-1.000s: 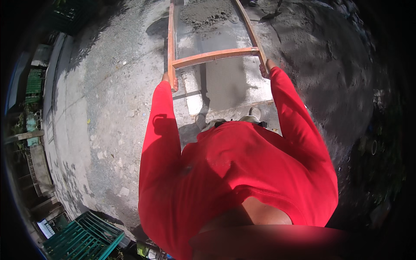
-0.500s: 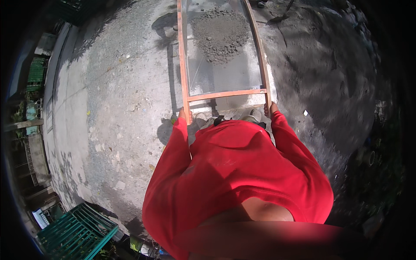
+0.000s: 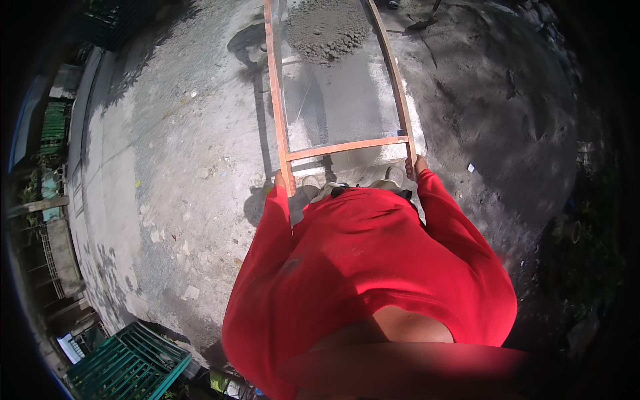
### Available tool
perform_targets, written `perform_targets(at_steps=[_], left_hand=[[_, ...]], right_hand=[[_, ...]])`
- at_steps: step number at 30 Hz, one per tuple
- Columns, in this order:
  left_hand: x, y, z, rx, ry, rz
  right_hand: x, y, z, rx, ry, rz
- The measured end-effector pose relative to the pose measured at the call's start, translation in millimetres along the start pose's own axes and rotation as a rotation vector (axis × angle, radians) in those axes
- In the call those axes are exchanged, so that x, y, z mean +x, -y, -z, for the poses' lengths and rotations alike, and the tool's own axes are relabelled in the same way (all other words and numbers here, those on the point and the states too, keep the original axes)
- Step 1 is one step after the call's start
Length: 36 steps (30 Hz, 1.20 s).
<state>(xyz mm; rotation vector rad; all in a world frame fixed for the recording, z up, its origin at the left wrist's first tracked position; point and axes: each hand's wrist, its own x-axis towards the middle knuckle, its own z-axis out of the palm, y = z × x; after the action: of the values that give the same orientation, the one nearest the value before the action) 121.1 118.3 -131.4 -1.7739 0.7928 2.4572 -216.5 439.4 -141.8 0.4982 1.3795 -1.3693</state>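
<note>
A long sieve screen [image 3: 347, 145] with an orange-brown wooden frame and fine mesh stretches away from me. Its two side rails run past the crossbar as handles. My left hand [image 3: 285, 181] is closed round the left handle, and my right hand [image 3: 417, 167] round the right one. On the far part of the mesh lies a heap of grey sand [image 3: 328, 32] with small lumps in it. The screen's far end is cut off by the top of the view. Both my shoes show just below the near crossbar.
Right of the screen spreads a wide pile of dark sand [image 3: 487, 87], with a shovel [image 3: 421, 25] at its far edge. Rough concrete ground [image 3: 193, 153] lies to the left. A green slatted metal rack [image 3: 130, 363] stands at the lower left.
The sand heap has slid farther away along the mesh, toward the top of the view. My hands keep their hold on the handles.
</note>
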Motion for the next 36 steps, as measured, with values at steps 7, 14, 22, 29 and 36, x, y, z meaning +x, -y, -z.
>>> perform_targets(at_steps=[7, 14, 22, 29, 36], left_hand=[[10, 62, 18, -0.039, -0.037, -0.133], [-10, -133, -51, 0.053, 0.061, -0.021], [-27, -107, -39, 0.029, 0.046, -0.008], [-23, 75, 14, 0.198, 0.006, -0.350], [-17, -21, -24, 0.050, -0.007, -0.081]], right_hand=[[8, -47, 45, 0.054, -0.011, -0.020], [10, 129, -57, -0.064, 0.064, 0.087], [-15, 96, -58, -0.020, 0.079, 0.035], [-6, -66, 52, 0.035, 0.050, 0.105], [-2, 30, -4, -0.072, 0.022, 0.058]])
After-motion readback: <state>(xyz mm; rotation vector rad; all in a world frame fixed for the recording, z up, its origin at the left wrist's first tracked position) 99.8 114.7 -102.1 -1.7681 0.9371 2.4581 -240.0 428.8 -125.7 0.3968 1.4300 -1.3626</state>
